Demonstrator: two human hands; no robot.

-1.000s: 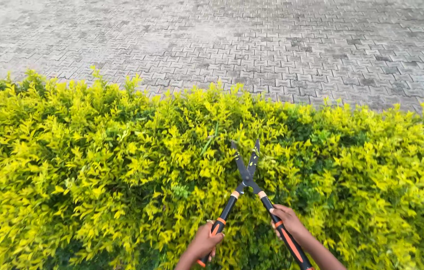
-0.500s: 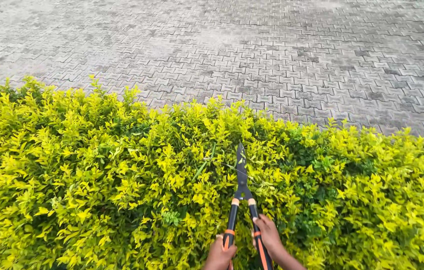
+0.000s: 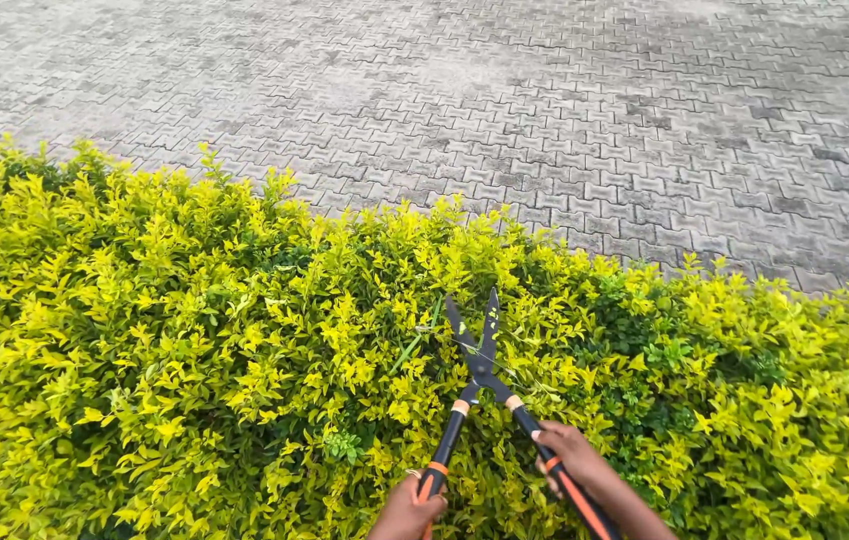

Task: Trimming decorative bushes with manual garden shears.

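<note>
shears [image 3: 479, 350] reopened, hands [image 3: 409, 508] spread apart

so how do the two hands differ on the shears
The left hand sits low at the frame's bottom edge, closed on the left handle; the right hand is higher, wrapped on the right handle. Both grip the black and orange hedge shears, blades open over the hedge.

Far side: grey paving [image 3: 504, 110] of interlocking blocks, spanning the full width from left to right, with darker stained patches toward the far right. Its near edge runs diagonally, lower on the right. No other loose items visible on the blocks. Light is even, no hard shadows. Surface looks dry and weathered, joints between blocks clearly visible.
</note>
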